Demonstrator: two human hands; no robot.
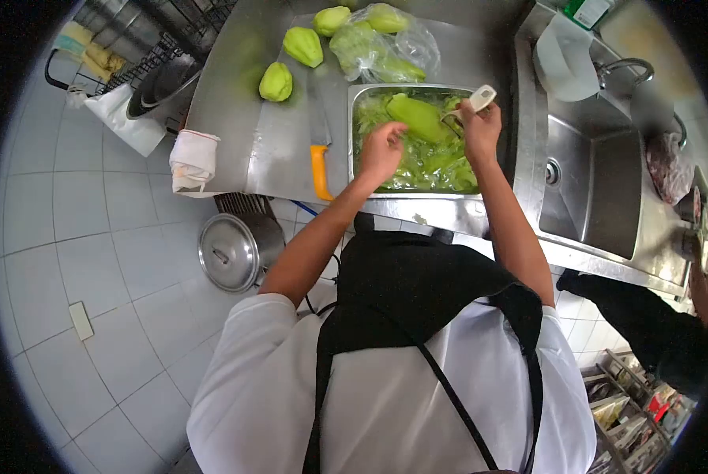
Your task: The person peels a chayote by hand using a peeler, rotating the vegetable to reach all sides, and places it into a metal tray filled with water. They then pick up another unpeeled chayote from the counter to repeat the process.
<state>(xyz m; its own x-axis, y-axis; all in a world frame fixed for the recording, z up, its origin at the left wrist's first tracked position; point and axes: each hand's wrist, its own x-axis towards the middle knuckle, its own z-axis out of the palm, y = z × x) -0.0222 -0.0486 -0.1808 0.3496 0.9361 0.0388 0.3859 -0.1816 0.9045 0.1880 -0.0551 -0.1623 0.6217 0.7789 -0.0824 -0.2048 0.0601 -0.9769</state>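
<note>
A metal tray [357,183] holds water with green peelings. Over it lies a pale green chayote [419,117], between my two hands. My right hand [482,134] is closed round a peeler with a white handle [482,98]. My left hand [383,152] is over the left part of the tray with its fingers curled near the chayote's left end; whether they touch it is unclear. Left of the tray lies a knife with an orange handle [320,171]. Behind are whole chayotes [303,47] and a clear plastic bag [393,47] with more in it.
A sink [581,170] with a faucet [634,71] is on the right, and a white container [565,59] stands behind it. A folded cloth [193,158] hangs at the counter's left corner. Below is a lidded pot [229,253]. Another person's dark clothing [646,320] shows at right.
</note>
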